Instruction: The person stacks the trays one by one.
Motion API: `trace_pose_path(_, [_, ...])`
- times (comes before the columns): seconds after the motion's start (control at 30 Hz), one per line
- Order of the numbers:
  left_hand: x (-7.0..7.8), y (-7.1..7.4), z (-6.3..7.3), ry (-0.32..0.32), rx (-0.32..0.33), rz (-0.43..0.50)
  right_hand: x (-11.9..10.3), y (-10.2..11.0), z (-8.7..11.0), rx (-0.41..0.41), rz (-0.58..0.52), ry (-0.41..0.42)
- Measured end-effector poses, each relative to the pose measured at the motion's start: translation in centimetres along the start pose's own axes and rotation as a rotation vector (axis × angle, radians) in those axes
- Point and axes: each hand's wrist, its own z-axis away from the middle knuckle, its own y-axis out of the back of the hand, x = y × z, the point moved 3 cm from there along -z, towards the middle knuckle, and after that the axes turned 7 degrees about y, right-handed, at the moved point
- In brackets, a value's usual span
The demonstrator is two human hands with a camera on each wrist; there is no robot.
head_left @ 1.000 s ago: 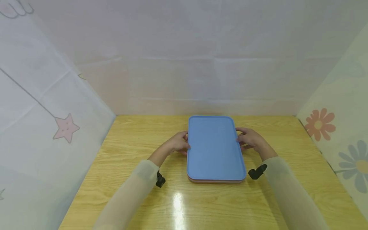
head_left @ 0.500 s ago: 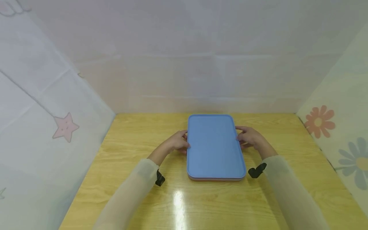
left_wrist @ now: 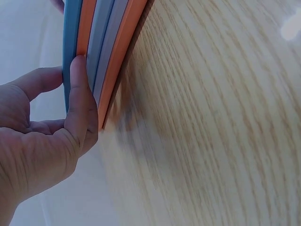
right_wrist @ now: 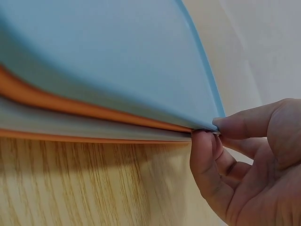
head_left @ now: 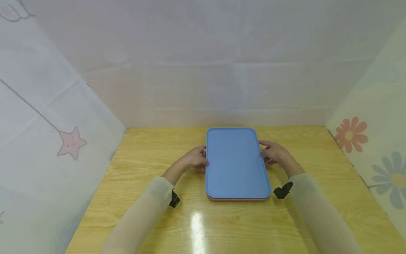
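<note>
A blue rectangular tray lies on top of a stack of several trays. Below it the left wrist view shows the edges of an orange tray, greyish-blue and lilac ones, and another orange tray at the bottom. My left hand pinches the blue tray's left edge, one digit on the rim and a fingertip against the side of the stack. On the opposite side, my right hand holds the right edge, thumb on the blue rim and curled fingers under it.
The stack rests on a wood-grain table near its back edge. Pale cloth walls stand behind and on both sides, printed with a pink star at left and flowers at right. Each sleeve cuff carries a black wrist camera.
</note>
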Motion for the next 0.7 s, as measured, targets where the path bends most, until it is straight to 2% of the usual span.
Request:
trace_pose_path(0.3, [0.0,0.3,0.1,-0.008,-0.007,0.016,-0.1,0.2,0.1,0.007,-0.026,0.014])
trace_pose_path(0.43, [-0.4,0.5,0.0,-0.031,-0.01,0.015,0.2,0.1,0.0,0.008,-0.022,0.015])
trace_pose_path(0.57, [-0.9,0.9,0.3,-0.08,0.016,-0.068,0.3,0.0,0.4,0.0,0.018,0.049])
trace_pose_path(0.7, [-1.2,2.2,1.4,-0.136,0.052,-0.172,0.7,0.6,1.3,-0.013,0.037,0.101])
